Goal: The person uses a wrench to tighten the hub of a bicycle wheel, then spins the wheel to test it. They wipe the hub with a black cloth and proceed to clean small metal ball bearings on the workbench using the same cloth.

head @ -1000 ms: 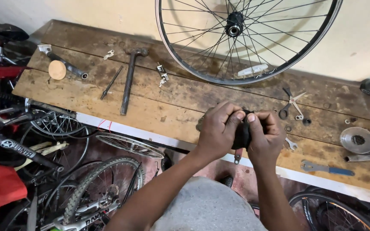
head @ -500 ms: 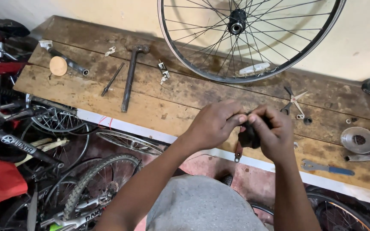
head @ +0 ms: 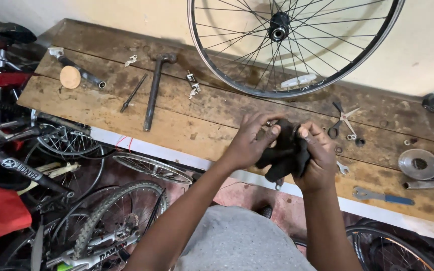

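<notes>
- Both hands grip one black part (head: 285,150) over the front edge of the bench (head: 126,108), at about 5 o'clock from the wheel (head: 297,45).
- Left hand (head: 249,140) pinches its top at 10 o'clock; right hand (head: 317,155) is clenched round its 3 o'clock side.
- Step, as I judge: working the part by hand; further turning calls for a firm counter-grip.
- Against half a second ago, the fingers have spread and more of the part shows.
- Scissors (head: 341,119) lie at 2 o'clock.

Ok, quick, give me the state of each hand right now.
Left hand: closed, gripping the black rag-like piece.
Right hand: closed on the same black piece.
</notes>
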